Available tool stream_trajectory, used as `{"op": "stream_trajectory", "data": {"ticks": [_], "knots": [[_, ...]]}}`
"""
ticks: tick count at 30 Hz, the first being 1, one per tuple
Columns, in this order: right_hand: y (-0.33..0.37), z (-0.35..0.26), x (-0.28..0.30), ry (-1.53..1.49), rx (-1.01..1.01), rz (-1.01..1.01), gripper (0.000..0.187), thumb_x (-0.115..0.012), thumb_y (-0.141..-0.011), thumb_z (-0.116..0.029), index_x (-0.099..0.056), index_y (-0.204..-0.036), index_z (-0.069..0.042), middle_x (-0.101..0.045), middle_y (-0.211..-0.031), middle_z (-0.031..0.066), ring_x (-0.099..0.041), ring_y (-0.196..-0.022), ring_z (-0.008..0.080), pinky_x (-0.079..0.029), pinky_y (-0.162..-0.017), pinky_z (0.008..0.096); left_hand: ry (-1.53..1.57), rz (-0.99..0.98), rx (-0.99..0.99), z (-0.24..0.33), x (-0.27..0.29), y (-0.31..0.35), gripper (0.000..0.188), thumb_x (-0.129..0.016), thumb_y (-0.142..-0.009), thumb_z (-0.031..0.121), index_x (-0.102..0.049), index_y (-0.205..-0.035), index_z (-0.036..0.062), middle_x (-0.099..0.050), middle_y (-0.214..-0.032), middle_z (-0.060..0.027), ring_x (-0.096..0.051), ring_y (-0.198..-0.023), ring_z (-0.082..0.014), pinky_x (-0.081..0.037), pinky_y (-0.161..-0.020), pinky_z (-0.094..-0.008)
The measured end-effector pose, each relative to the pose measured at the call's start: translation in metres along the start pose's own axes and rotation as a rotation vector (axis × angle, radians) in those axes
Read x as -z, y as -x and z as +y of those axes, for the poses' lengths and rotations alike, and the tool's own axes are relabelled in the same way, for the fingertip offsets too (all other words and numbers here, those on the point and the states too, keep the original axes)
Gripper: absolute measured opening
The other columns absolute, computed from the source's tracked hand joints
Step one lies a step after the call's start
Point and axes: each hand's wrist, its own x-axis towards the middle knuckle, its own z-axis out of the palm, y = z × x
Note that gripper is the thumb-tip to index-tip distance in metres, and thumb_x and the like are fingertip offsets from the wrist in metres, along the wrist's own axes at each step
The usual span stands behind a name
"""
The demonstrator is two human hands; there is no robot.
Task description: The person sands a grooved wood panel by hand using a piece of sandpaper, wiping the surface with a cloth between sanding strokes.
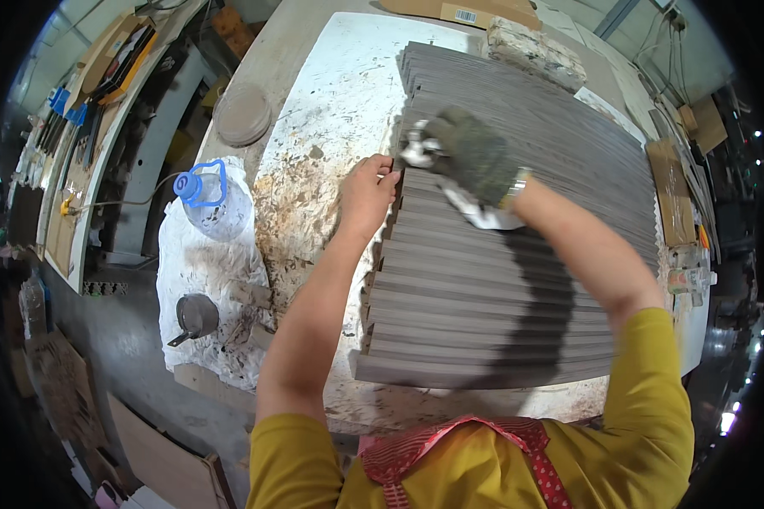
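Observation:
Long grey wood-grain strips lie side by side in a broad, close-packed row on the table in front of me. My left hand is bare, its fingers bent and closed at the left ends of the strips, seemingly pinching one strip's end. My right hand wears a dark, stained glove and is blurred by motion. It grips a crumpled white cloth over the upper left part of the strips. A loose tail of the cloth hangs out below the glove, against the strips.
At the left, a clear plastic jug with a blue handle and a small dark pot stand on a stained white cloth. A round lid lies farther back. Beyond the strips are a stained block and a cardboard box.

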Motion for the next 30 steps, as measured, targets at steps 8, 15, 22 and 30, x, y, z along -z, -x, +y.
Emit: {"op": "stream_trajectory", "data": {"ticks": [8,15,22,30], "knots": [[0.011,0.012,-0.006,-0.027,-0.027,0.064,0.037,-0.073,-0.077,-0.024,-0.06,-0.108,-0.01,-0.057,-0.104,0.0135,-0.058,-0.103,0.0323,-0.048,-0.085,0.0434,0.125,-0.022,0.094,0.002,0.002,-0.001,0.021,-0.064,-0.088,0.008,-0.063,-0.105,-0.0035,-0.065,-0.09,-0.008,-0.061,-0.067,-0.0106,-0.053,-0.057,-0.0244],[-0.022,-0.032,-0.017,-0.037,0.034,0.239,0.028,-0.068,-0.075,-0.017,-0.063,-0.102,-0.009,-0.059,-0.1,0.0132,-0.058,-0.097,0.0303,-0.047,-0.085,0.0419,0.08,-0.023,0.072,0.002,-0.003,-0.005,0.019,-0.063,-0.088,0.007,-0.062,-0.103,-0.0045,-0.065,-0.09,-0.0081,-0.061,-0.067,-0.0102,-0.052,-0.058,-0.0241],[0.013,-0.002,-0.005,0.001,-0.105,0.156,0.029,-0.072,-0.076,-0.024,-0.062,-0.099,-0.009,-0.058,-0.101,0.0133,-0.058,-0.099,0.0306,-0.047,-0.085,0.0422,0.137,-0.038,0.099,-0.002,-0.002,-0.003,0.021,-0.063,-0.087,0.006,-0.063,-0.106,-0.0032,-0.065,-0.085,-0.0068,-0.061,-0.068,-0.0102,-0.051,-0.057,-0.0235],[-0.028,-0.008,-0.012,-0.414,-0.105,0.305,0.033,-0.068,-0.082,-0.024,-0.06,-0.107,-0.005,-0.062,-0.102,0.0146,-0.06,-0.094,0.0313,-0.049,-0.082,0.0398,0.055,-0.062,0.1,-0.01,0.002,-0.014,0.018,-0.062,-0.087,0.005,-0.063,-0.104,-0.0024,-0.065,-0.084,-0.0075,-0.063,-0.069,-0.0112,-0.053,-0.058,-0.0242]]}}
